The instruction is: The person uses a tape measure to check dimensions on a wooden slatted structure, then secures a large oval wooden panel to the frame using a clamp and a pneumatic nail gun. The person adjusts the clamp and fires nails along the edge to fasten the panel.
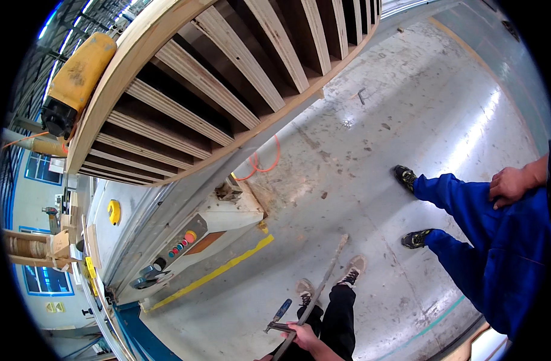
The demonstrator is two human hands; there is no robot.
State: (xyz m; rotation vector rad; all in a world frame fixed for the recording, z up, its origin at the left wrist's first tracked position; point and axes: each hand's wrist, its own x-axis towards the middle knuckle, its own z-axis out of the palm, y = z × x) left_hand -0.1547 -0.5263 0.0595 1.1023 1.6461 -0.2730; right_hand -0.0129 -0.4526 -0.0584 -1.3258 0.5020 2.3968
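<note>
My right hand point(304, 336) is closed around the long bar of a bar clamp point(329, 274), beside its sliding jaw and blue handle point(282, 310). The bar slants up and away from me, its far end beside one of my shoes. Only a sliver of my left hand point(266, 357) shows at the lower edge, near the bar's near end; its fingers are hidden. Ahead and to the left, apart from both hands, a large curved wooden frame point(233, 51) with several plywood ribs rests on a machine table.
A yellow tool with a black end point(80, 78) lies against the frame. On the machine table is a yellow tape measure point(113, 212). Below it, a panel with coloured buttons point(179, 245) juts out. An orange hose point(277, 157) hangs down. A co-worker in blue trousers point(498, 240) stands at right.
</note>
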